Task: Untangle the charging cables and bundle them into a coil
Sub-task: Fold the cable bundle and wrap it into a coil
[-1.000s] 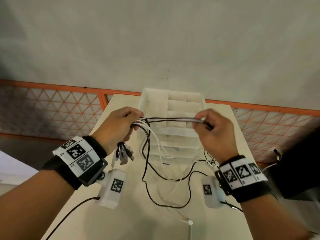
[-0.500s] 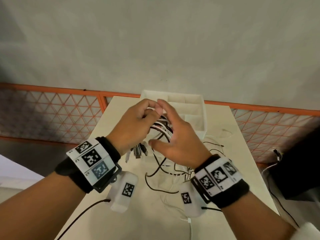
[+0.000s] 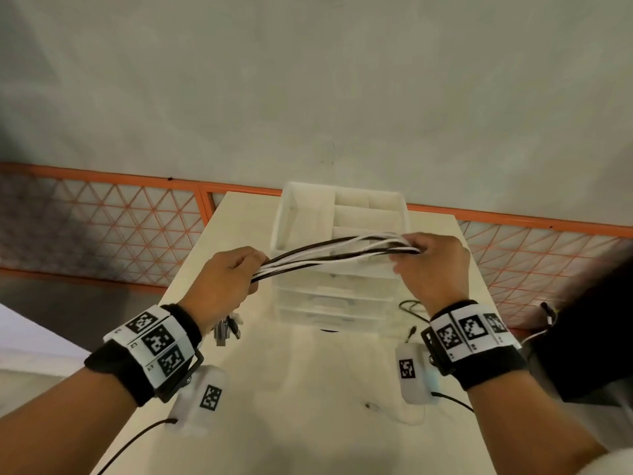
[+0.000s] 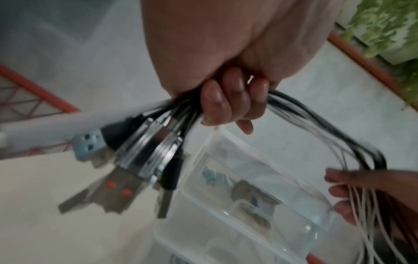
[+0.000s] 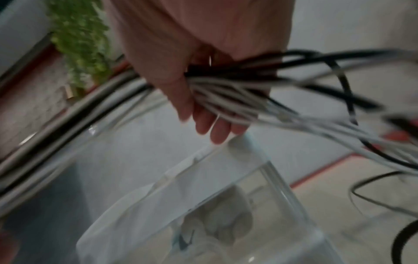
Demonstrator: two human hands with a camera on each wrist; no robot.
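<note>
A bunch of black and white charging cables (image 3: 337, 252) runs taut between my two hands above the table. My left hand (image 3: 222, 286) grips the bunch near its plug ends, fingers (image 4: 226, 101) curled round it. The USB plugs (image 4: 135, 157) hang below that fist, also seen as plugs (image 3: 226, 329) in the head view. My right hand (image 3: 433, 265) holds the far end of the bunch, with the cables (image 5: 230, 87) passing through its curled fingers (image 5: 212, 125). From there the loose cable ends (image 5: 373, 134) trail down to the right.
A clear plastic drawer organiser (image 3: 342, 255) stands on the beige table (image 3: 308, 389) right under the cables. Loose cable ends (image 3: 411, 305) lie on the table at the right. An orange lattice railing (image 3: 102, 221) runs behind the table. A dark object (image 3: 589, 337) sits at the right edge.
Half a second ago both hands were together at the bunch. The right hand has slid out to the right, drawing the cables into one straight bundle; the hanging loops are gone.
</note>
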